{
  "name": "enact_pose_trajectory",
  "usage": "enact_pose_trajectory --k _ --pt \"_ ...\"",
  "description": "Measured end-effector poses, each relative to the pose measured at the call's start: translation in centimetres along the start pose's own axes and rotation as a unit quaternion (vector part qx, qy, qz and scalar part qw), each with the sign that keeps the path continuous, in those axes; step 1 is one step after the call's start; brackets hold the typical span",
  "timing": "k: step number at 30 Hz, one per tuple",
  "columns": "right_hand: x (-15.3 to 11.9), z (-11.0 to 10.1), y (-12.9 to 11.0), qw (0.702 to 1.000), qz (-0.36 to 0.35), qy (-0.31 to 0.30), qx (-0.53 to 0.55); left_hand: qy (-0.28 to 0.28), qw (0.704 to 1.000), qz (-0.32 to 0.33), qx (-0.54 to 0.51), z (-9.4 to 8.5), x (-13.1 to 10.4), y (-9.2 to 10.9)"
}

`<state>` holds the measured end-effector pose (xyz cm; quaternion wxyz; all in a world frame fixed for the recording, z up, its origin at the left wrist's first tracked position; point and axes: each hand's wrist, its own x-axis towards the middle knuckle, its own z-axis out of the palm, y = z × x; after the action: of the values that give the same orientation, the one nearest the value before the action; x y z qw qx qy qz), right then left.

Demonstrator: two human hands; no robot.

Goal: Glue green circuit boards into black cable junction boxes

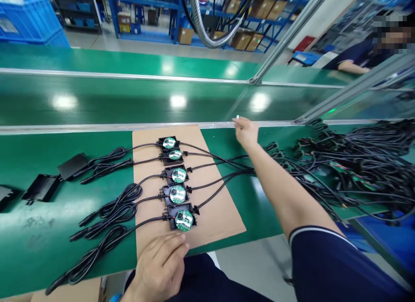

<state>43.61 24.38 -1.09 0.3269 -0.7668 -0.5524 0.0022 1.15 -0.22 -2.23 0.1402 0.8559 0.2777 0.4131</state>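
My right hand reaches over the far edge of the bench, its fingers pinched on a small white piece too small to name. At the front edge of a cardboard sheet is my left hand, its fingers curled together with nothing seen in them. It is closest to the front black plastic housing. Several such open housings stand in a column on the cardboard, each with a round green circuit board and black cables at both sides. My left palm is hidden.
Coiled black cables lie left of the cardboard, near loose black covers. A large cable heap fills the right side. A metal post and hanging hose stand beyond. A co-worker's arm shows at far right.
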Motion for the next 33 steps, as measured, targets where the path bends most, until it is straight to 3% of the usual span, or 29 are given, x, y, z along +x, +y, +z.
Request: enact_pose_trajectory --k 3,7,11,19,21,24,26,28,30,33 --pt "0.2 2.1 1.7 0.999 -0.007 -0.029 -0.031 0.006 1.000 -0.012 0.007 0.0 0.2 0.1" --pt "-0.8 2.6 2.7 0.994 -0.031 -0.084 -0.062 0.009 1.000 -0.018 0.014 0.1 0.2 0.0" --pt "-1.9 2.0 2.7 0.991 -0.038 -0.105 -0.079 -0.001 1.000 -0.015 0.004 0.0 0.3 -0.2" --pt "-3.4 -1.2 -0.1 0.995 -0.043 -0.063 -0.072 0.006 0.999 -0.032 -0.044 -0.7 0.6 0.2" --pt "-5.5 -2.7 -1.8 0.996 -0.074 -0.035 -0.043 0.014 0.998 -0.042 -0.048 -1.3 0.9 0.4" --pt "-10.9 -5.2 -5.2 0.985 -0.161 -0.019 0.059 0.009 0.997 -0.071 -0.005 -2.5 1.7 0.3" --pt "-15.2 -6.6 -7.5 0.967 -0.217 -0.080 0.109 -0.014 0.992 -0.104 0.064 -3.3 2.3 -0.1" --pt "-18.9 -7.4 -9.1 0.921 -0.301 -0.184 0.167 -0.060 0.981 -0.135 0.129 -3.8 2.8 -0.8" --pt "-21.6 -7.3 -9.9 0.882 -0.352 -0.251 0.188 -0.119 0.969 -0.146 0.161 -3.9 3.0 -1.6" --pt "-23.6 -5.6 -9.7 0.880 -0.369 -0.255 0.159 -0.172 0.958 -0.139 0.184 -3.8 3.1 -2.7"
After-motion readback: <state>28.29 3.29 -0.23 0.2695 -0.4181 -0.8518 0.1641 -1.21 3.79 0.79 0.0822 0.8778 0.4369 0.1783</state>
